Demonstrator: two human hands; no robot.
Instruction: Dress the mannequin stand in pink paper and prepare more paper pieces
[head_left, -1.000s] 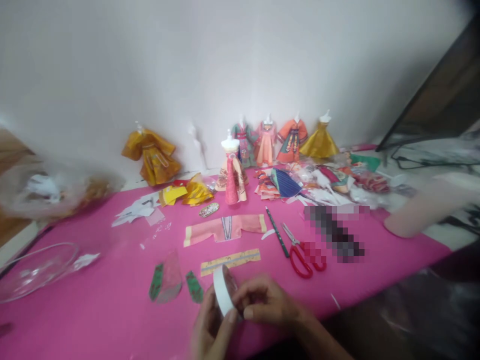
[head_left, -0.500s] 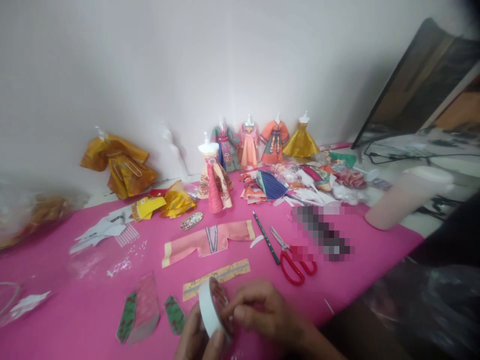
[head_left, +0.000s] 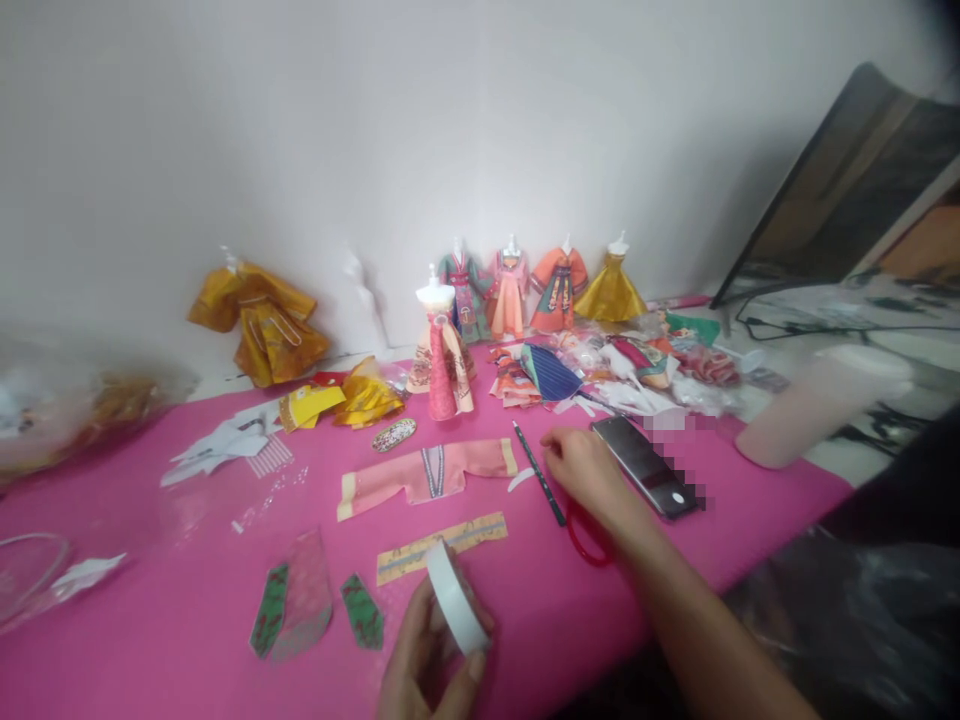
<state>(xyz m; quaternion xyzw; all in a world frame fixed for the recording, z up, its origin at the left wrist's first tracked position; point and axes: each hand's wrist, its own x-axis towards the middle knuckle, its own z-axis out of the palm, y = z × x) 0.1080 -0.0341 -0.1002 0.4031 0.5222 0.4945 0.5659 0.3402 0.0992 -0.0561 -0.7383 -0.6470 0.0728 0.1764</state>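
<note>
My left hand (head_left: 427,660) is closed round a roll of white tape (head_left: 457,605), held on edge near the table's front. Over a pair of red-handled scissors (head_left: 585,540) lies my right hand (head_left: 585,468), its fingers curled at the blades, which it hides. One handle loop shows below the wrist. A dark pencil (head_left: 538,475) lies just left of that hand. A flat pink doll top (head_left: 427,475) and a patterned yellow strip (head_left: 442,545) lie beyond the tape. Green patterned pieces (head_left: 362,610) and a pink fabric piece (head_left: 307,590) rest to the left.
Dressed doll forms (head_left: 512,290) stand along the wall, with a gold-robed one (head_left: 262,320) at left. Small garments and plastic bags (head_left: 547,370) are heaped before them. A phone (head_left: 649,468) lies right of my right hand, near a pale bottle (head_left: 817,405). Pink cloth (head_left: 187,620) covers the table.
My right hand has left the tape roll and moved forward and right onto the scissors. My left hand still holds the roll, now slightly further right. The view has shifted a little.
</note>
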